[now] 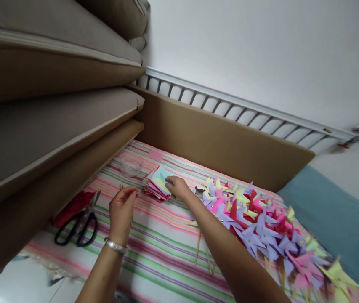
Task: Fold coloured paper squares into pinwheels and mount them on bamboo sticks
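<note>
My right hand [178, 187] rests its fingertips on the top sheet of a stack of coloured paper squares [156, 184] lying on a striped cloth [154, 248]. The top sheet is pale blue and yellow. My left hand [121, 210], with a silver bangle at the wrist, hovers just left of the stack with fingers curled and pinched around a thin wooden stick. To the right lies a long heap of finished paper pinwheels [261, 227] in purple, red, pink and yellow, with wooden sticks poking out beneath.
Black-handled scissors [80, 225] lie on the cloth at the left, beside a red piece of paper [72, 206]. Brown cushions [40, 126] rise along the left side and a padded board [223, 139] stands behind. A teal mat [333, 219] lies at the right.
</note>
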`<state>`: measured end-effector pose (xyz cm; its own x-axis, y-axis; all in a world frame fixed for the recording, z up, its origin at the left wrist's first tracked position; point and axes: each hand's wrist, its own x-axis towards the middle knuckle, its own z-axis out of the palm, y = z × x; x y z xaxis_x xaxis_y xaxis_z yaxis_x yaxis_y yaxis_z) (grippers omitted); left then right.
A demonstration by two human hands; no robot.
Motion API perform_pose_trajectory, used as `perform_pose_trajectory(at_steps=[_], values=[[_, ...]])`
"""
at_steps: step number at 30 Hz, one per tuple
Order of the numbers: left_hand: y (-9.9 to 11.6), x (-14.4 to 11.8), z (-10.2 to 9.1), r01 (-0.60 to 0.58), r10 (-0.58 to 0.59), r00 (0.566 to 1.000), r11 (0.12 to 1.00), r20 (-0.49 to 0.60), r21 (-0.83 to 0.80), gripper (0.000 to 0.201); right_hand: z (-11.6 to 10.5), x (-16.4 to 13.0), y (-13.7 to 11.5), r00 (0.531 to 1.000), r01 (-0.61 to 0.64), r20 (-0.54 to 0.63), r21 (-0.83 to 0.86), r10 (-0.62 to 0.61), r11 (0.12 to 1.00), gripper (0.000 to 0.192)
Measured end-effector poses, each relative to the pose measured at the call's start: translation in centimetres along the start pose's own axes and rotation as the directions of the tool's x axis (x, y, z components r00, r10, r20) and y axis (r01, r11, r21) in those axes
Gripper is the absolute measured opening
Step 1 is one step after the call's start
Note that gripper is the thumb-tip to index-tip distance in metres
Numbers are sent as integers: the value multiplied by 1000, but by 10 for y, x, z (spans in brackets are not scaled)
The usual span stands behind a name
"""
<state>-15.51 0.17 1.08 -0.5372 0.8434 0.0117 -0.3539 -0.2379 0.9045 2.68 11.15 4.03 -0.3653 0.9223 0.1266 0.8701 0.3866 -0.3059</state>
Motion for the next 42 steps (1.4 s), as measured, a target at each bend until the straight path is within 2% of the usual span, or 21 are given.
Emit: perform_pose_trajectory(at_steps=[3, 5, 7, 9, 10, 11, 12, 15, 17, 19, 22, 25, 28, 31, 33, 35, 40, 42], values=[[-1, -3, 5, 27, -25, 998, 998, 50, -57, 22, -3, 3, -4, 998, -22, -54, -42, 20, 999, 21], [1, -7, 9, 101, -84, 986, 988, 144, -118, 25, -7, 2, -9, 990, -38, -136, -68, 28, 997, 23], [2, -13, 15, 254, -181, 930, 946, 320, -200, 33, -11, -6, -17, 971, -46, -239, -89, 23, 995, 27], [3, -20, 22, 438, -268, 829, 857, 492, -271, 40, -12, -23, -27, 938, -26, -347, -109, -13, 994, 30], [3, -24, 26, 513, -295, 786, 802, 544, -305, 41, -10, -35, -33, 919, -6, -392, -119, -41, 993, 29], [2, -27, 30, 563, -310, 760, 752, 571, -342, 40, -6, -47, -38, 881, 49, -460, -141, -110, 989, 27], [0, -30, 34, 590, -315, 753, 711, 578, -381, 36, -1, -59, -43, 846, 99, -507, -160, -168, 982, 26], [-9, -38, 46, 591, -361, 793, 650, 491, -477, 19, 22, -93, -54, 798, 125, -575, -138, -182, 983, 24], [-16, -41, 51, 579, -441, 815, 652, 376, -490, 11, 35, -108, -57, 803, 123, -579, -76, -144, 990, 25], [-21, -42, 54, 583, -515, 811, 670, 279, -459, 10, 41, -118, -54, 818, 145, -566, 31, -102, 989, 26], [-24, -38, 54, 566, -534, 820, 709, 205, -420, 15, 37, -127, -39, 832, 149, -552, 313, 52, 938, 24], [-25, -32, 51, 550, -526, 832, 748, 174, -371, 20, 30, -133, -17, 815, 59, -483, 619, 321, 783, 22], [-28, -31, 50, 554, -528, 832, 772, 172, -313, 24, 29, -133, -2, 790, -16, -319, 844, 524, 537, 21], [-33, -34, 54, 561, -535, 827, 775, 172, -289, 24, 32, -129, 3, 816, -15, -149, 960, 559, 278, 22], [-37, -36, 59, 565, -541, 825, 778, 164, -275, 22, 33, -127, 3, 837, 15, -127, 978, 533, 209, 21], [-39, -38, 64, 569, -544, 823, 782, 165, -255, 19, 33, -128, 5, 849, 26, -142, 973, 510, 228, 21], [-43, -42, 72, 598, -560, 800, 775, 215, -207, 15, 36, -134, 15, 870, 25, -215, 918, 444, 396, 23], [-44, -43, 73, 605, -560, 792, 773, 243, -190, 14, 36, -134, 17, 874, 34, -201, 933, 442, 357, 26]])
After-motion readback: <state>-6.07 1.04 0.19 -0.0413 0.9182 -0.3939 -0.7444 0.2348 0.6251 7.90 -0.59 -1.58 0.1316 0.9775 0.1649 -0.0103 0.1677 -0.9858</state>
